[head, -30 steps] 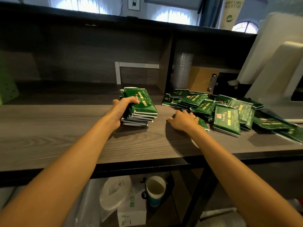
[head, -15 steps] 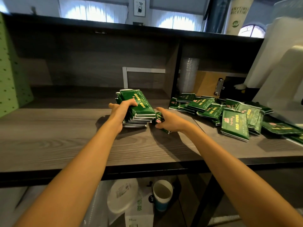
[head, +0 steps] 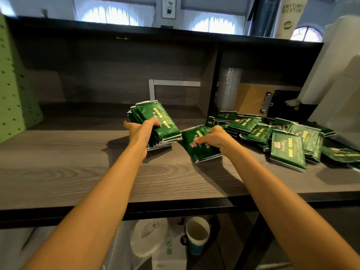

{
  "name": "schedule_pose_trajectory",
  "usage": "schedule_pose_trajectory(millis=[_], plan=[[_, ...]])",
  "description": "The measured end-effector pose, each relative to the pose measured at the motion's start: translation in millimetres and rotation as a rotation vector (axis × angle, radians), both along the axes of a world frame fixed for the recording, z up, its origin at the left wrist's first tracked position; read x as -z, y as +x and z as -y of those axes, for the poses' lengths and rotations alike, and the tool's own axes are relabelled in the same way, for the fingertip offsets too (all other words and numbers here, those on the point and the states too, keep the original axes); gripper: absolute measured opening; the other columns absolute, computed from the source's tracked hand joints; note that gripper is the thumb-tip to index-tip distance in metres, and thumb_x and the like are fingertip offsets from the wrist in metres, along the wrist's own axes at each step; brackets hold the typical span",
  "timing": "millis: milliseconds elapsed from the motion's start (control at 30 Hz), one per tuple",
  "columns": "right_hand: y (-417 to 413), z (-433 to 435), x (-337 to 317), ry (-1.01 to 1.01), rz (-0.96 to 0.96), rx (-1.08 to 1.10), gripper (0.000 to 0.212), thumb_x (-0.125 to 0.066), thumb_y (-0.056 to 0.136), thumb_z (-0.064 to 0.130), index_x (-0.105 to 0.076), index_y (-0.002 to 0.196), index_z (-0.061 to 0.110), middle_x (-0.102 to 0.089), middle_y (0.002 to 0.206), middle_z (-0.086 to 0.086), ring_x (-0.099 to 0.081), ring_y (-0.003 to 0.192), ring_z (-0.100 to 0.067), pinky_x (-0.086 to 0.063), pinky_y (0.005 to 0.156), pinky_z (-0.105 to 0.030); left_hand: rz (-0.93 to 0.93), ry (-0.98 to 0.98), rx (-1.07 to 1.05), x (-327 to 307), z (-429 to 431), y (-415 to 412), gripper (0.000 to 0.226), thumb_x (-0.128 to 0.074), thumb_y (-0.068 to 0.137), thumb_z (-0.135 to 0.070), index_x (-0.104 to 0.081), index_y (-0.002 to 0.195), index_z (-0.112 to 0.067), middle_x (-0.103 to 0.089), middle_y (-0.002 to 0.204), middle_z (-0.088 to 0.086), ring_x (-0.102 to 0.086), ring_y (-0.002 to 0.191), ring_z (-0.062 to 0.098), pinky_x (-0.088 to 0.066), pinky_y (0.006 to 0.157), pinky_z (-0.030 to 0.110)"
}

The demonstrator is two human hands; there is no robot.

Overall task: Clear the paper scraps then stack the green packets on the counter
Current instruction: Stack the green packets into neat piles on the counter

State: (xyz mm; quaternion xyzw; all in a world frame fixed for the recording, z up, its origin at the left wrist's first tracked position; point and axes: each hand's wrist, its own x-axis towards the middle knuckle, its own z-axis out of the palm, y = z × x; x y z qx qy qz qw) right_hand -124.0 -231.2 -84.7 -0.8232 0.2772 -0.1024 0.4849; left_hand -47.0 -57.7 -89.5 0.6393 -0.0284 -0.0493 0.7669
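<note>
A stack of green packets (head: pixel 163 125) sits tilted on the grey wooden counter (head: pixel 64 168), a little left of centre. My left hand (head: pixel 143 131) grips the stack's left side, fingers curled over its top. My right hand (head: pixel 211 138) holds a single green packet (head: pixel 200 151), which lies just right of the stack, its front edge on the counter. A loose heap of several more green packets (head: pixel 286 141) is spread over the counter to the right. No paper scraps show on the counter.
A shelf wall with a vertical divider (head: pixel 213 82) backs the counter. A clipboard (head: pixel 253 100) and clear stacked cups (head: pixel 228 88) stand behind the heap. A green pegboard (head: pixel 13 84) is at the left. Below the counter are a paper cup (head: pixel 196 234) and white lids (head: pixel 150 238).
My right hand took a packet from the heap's edge and drew it left, next to the stack. My left hand kept its grip on the stack.
</note>
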Motion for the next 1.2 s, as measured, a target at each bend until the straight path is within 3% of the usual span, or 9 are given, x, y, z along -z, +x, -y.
schedule_pose_trajectory(millis=[100,233,367,533,633,733,967,1133,1200], plan=[[2,1,-1,0.261,0.301,0.051,0.035,-0.064,0.088,0.014,-0.055,0.118,-0.001,-0.065,0.112,-0.015,-0.063,0.094,-0.026,-0.052,0.084,-0.038,0.018,-0.029,-0.013,0,0,1,0.070,-0.067,0.075,-0.008,-0.026,0.132,-0.008,-0.049,0.088,-0.002,-0.050,0.077,0.010,-0.043,0.071,0.029],[-1,-3,-15,0.518,0.524,-0.233,0.027,-0.055,0.092,0.006,-0.055,0.118,0.008,-0.066,0.104,-0.009,-0.066,0.092,-0.023,-0.055,0.081,-0.039,0.024,-0.067,0.026,-1,2,0,0.062,-0.067,0.076,-0.005,-0.030,0.125,-0.009,-0.050,0.104,0.004,-0.050,0.076,0.008,-0.040,0.057,0.024],[6,-18,-17,0.406,0.507,-0.375,0.033,-0.052,0.088,-0.008,-0.055,0.116,0.009,-0.063,0.110,-0.012,-0.062,0.101,-0.026,-0.051,0.091,-0.041,0.119,-0.058,0.126,-1,4,1,0.060,-0.065,0.071,0.006,-0.034,0.117,-0.016,-0.055,0.106,0.004,-0.055,0.086,0.013,-0.047,0.066,0.027],[6,-21,-2,0.523,0.557,-0.388,0.054,-0.056,0.077,-0.019,-0.043,0.122,0.009,-0.060,0.105,-0.008,-0.063,0.095,-0.020,-0.055,0.078,-0.031,0.268,-0.022,0.372,0,5,-3,0.072,-0.055,0.057,0.014,-0.042,0.122,-0.016,-0.061,0.100,0.004,-0.058,0.095,0.018,-0.051,0.075,0.029],[4,-16,5,0.561,0.463,-0.450,0.081,-0.064,0.069,-0.017,-0.031,0.136,0.014,-0.059,0.117,-0.010,-0.060,0.106,-0.023,-0.052,0.086,-0.035,0.263,-0.043,0.510,1,4,-5,0.077,-0.047,0.045,0.004,-0.049,0.121,-0.011,-0.065,0.097,0.006,-0.063,0.089,0.018,-0.053,0.067,0.028],[1,-19,8,0.444,0.360,-0.536,0.076,-0.067,0.059,-0.004,-0.045,0.130,0.011,-0.066,0.112,-0.006,-0.062,0.107,-0.021,-0.050,0.090,-0.034,0.288,-0.065,0.542,3,3,-12,0.065,-0.043,0.048,-0.003,-0.052,0.112,-0.011,-0.065,0.090,0.001,-0.061,0.083,0.014,-0.050,0.065,0.025],[-5,-28,6,0.386,0.363,-0.539,0.082,-0.067,0.059,0.000,-0.038,0.133,0.014,-0.063,0.110,-0.001,-0.062,0.100,-0.014,-0.050,0.084,-0.027,0.404,-0.088,0.382,0,9,-22,0.095,-0.051,0.070,-0.054,-0.009,0.149,-0.020,-0.038,0.142,0.006,-0.050,0.112,0.008,-0.046,0.073,0.011],[-6,-33,8,0.341,0.370,-0.547,0.093,-0.066,0.057,0.001,-0.024,0.138,0.019,-0.057,0.115,-0.006,-0.059,0.103,-0.017,-0.051,0.088,-0.029,0.449,-0.117,0.490,5,14,-31,0.073,-0.062,0.063,-0.049,-0.029,0.127,-0.036,-0.055,0.120,0.004,-0.065,0.095,0.007,-0.054,0.072,0.021],[-7,-33,6,0.333,0.373,-0.540,0.092,-0.065,0.058,0.002,-0.023,0.137,0.019,-0.057,0.118,-0.008,-0.058,0.105,-0.018,-0.049,0.091,-0.031,0.468,-0.113,0.389,3,13,-30,0.092,-0.061,0.058,-0.054,-0.020,0.139,-0.035,-0.042,0.139,0.008,-0.054,0.118,0.016,-0.051,0.090,0.033]])
